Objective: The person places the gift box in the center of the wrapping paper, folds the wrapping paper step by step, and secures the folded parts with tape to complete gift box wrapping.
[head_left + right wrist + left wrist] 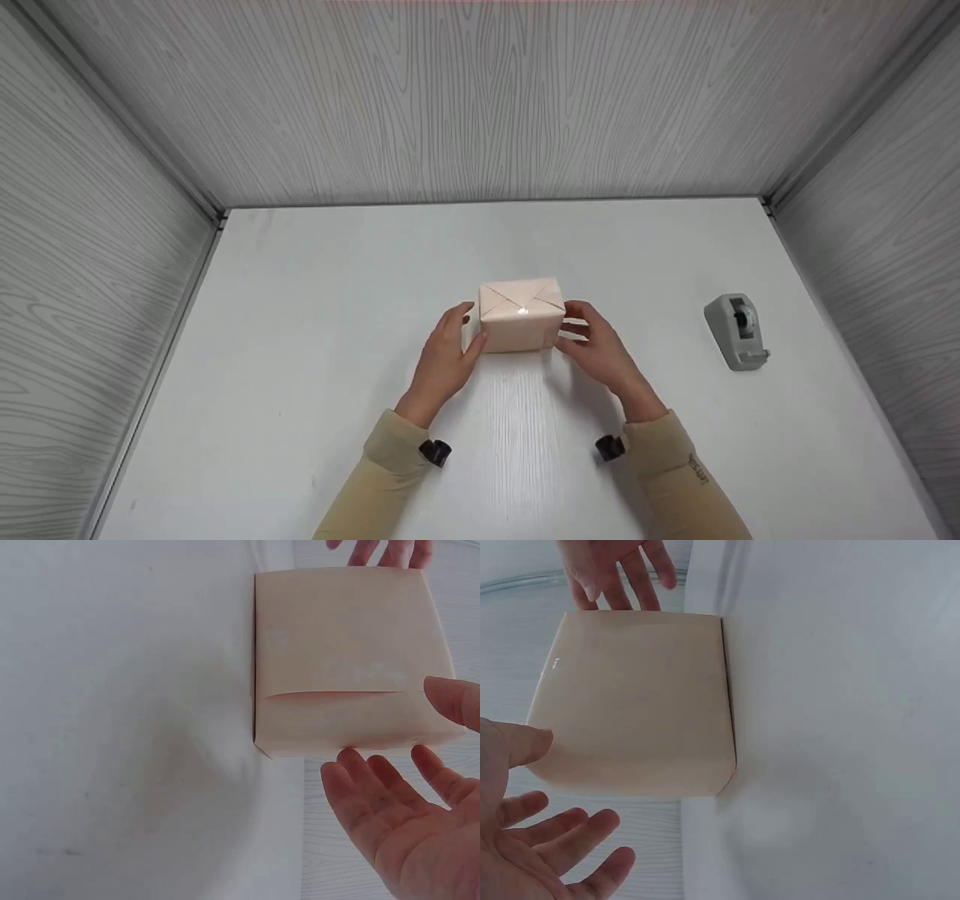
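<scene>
A small box wrapped in pale pink paper stands on the white table, its folded flaps forming crossed triangles on top. In the right wrist view, a paper edge runs across the wrapped side of the box. My left hand is at the box's left side, thumb at its near corner and the other fingers spread apart from it. On the right side, my right hand has loosely bent fingers by the box; its fingertips appear to touch the paper. Neither hand closes round the box.
A grey tape dispenser with a roll in it stands on the right part of the table. Wood-grain panels enclose the table at the back and both sides. Each cuff carries a small black device.
</scene>
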Tool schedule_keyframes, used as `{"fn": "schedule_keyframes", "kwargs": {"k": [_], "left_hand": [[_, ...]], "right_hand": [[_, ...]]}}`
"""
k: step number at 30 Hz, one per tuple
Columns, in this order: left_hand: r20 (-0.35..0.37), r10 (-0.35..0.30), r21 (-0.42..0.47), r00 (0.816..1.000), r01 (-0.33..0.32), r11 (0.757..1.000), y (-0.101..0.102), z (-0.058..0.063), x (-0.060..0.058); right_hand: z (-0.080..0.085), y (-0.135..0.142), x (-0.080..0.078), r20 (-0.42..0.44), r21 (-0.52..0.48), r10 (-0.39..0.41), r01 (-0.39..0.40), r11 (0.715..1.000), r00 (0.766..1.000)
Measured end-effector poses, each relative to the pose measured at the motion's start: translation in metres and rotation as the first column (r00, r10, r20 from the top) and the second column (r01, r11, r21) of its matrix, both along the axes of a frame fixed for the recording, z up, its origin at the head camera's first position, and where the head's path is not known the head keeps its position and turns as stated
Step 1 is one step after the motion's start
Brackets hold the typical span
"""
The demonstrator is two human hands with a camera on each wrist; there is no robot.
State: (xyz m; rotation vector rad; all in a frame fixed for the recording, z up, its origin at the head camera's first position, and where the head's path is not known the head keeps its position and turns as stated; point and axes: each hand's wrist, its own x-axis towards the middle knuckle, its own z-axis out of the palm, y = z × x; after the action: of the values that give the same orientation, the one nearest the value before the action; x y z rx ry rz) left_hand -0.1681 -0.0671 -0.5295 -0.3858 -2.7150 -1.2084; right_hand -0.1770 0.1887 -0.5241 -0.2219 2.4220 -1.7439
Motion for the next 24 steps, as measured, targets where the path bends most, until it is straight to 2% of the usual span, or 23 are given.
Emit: {"fn": "schedule_keyframes", "kwargs": {"k": [3,5,9,13,20,24], "left_hand": [[0.081,-0.013,0.015,0.997,0.011,1.0,0.002,-0.002,0.001],[0.103,-0.026,0.018,0.994,0.024,1.0,0.002,-0.003,0.001],[0.11,-0.043,0.006,0.993,0.043,0.999,0.002,-0.002,0.002],[0.084,-0.069,0.001,0.994,0.069,0.998,0.001,-0.001,0.002],[0.068,-0.117,0.029,0.991,0.115,0.993,0.0,0.002,0.003],[0.097,-0.137,0.067,0.986,0.131,0.989,-0.001,0.003,0.004]], "right_hand": [[-0.002,0.0,0.0,0.001,-0.042,0.023,-0.023,0.999,1.0],[-0.002,-0.001,0.002,-0.003,-0.041,0.036,-0.036,0.999,0.999],[0.011,-0.006,0.009,-0.017,-0.037,0.048,-0.048,0.998,0.999],[0.025,-0.011,0.018,-0.04,-0.035,0.014,-0.015,0.999,0.999],[-0.003,-0.009,0.013,-0.031,0.056,-0.082,0.084,0.995,0.996],[-0.002,-0.01,0.017,-0.006,0.099,-0.098,0.098,0.99,0.995]]}}
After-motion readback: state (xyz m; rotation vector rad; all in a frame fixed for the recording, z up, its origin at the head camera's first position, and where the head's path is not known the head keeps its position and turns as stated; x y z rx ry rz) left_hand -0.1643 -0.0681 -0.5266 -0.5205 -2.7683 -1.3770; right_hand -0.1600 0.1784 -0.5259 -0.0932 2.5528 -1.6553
